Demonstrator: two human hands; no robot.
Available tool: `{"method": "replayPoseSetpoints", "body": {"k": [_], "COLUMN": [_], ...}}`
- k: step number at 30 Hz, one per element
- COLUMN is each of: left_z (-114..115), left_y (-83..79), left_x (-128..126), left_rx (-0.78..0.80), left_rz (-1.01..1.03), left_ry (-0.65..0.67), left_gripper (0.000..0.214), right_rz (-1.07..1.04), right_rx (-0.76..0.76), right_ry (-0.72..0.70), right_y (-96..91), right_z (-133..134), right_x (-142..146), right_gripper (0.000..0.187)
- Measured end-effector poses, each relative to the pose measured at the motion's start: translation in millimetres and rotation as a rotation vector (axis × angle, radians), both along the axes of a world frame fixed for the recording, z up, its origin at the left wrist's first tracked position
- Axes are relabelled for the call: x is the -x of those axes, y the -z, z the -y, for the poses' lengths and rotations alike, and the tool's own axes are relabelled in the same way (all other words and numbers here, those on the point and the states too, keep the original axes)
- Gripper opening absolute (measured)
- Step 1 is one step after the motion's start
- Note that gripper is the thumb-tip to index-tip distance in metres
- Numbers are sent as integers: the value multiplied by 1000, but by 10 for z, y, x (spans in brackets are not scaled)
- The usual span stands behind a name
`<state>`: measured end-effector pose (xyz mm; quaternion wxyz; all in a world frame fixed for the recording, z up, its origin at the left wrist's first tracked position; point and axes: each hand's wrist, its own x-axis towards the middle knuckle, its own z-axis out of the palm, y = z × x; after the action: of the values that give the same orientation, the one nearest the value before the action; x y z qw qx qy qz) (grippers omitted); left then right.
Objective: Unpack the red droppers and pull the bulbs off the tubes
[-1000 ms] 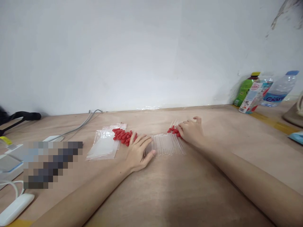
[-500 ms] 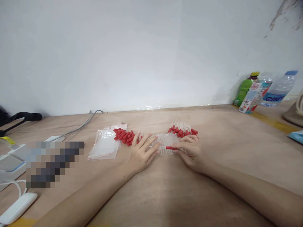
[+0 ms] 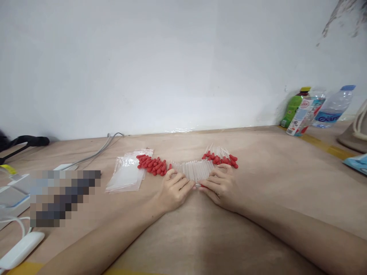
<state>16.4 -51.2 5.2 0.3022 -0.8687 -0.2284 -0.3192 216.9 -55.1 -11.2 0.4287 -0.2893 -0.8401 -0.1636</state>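
Observation:
Between my two hands, at the near edge of a row of clear glass tubes (image 3: 197, 170), lies a glass dropper (image 3: 196, 186). My left hand (image 3: 177, 190) is closed with its fingertips on the glass end. My right hand (image 3: 220, 187) pinches the other end, where a little red shows under the fingers; most of the dropper is hidden. Left of the tubes sits a pile of loose red rubber bulbs (image 3: 151, 165). Behind my right hand, several droppers with red bulbs (image 3: 219, 156) lie with their thin tips toward the wall.
Clear zip bags (image 3: 126, 173) lie left of the bulbs. A grey cable (image 3: 100, 151), a white power strip (image 3: 14, 198) and a blurred-out patch (image 3: 65, 198) are farther left. Bottles (image 3: 329, 110) and a printed carton-like container (image 3: 304, 118) stand at the back right.
Both hands have drawn closer together and toward me, bringing the dropper from above the tubes down to their near edge. Its red bulb is now mostly covered by my right fingers.

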Motion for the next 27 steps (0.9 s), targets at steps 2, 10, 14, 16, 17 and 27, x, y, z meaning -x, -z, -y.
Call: {"method": "replayPoseSetpoints", "body": {"k": [2,10,14,16,17,27], "left_z": [21,80,64,65,69,-138], "left_y": [-2,-27,-15,-11,-10,-44], "left_x": [8,10,24,27,27,334], "left_rx": [28,139,169,170,168,249], "left_rz": [-19,-51,-39,-25,-18,173], "left_ry": [-6,-22,-24,-15,-9,-153], "left_gripper": [6,15,16,16,15,15], "right_rz": [23,92,118,119,116,-82], "right_rx": [-18,-72,-131,-141,-142,31], "right_ry": [1,44,56,60,61,155], "right_y": [-7,-54,-69,-67,-63,-22], "right_z": [24,88,89,97,103,-114], "right_x": [-8,-63,-83,-88,-91,-488], "right_gripper": [11,13,13,14,14,13]}}
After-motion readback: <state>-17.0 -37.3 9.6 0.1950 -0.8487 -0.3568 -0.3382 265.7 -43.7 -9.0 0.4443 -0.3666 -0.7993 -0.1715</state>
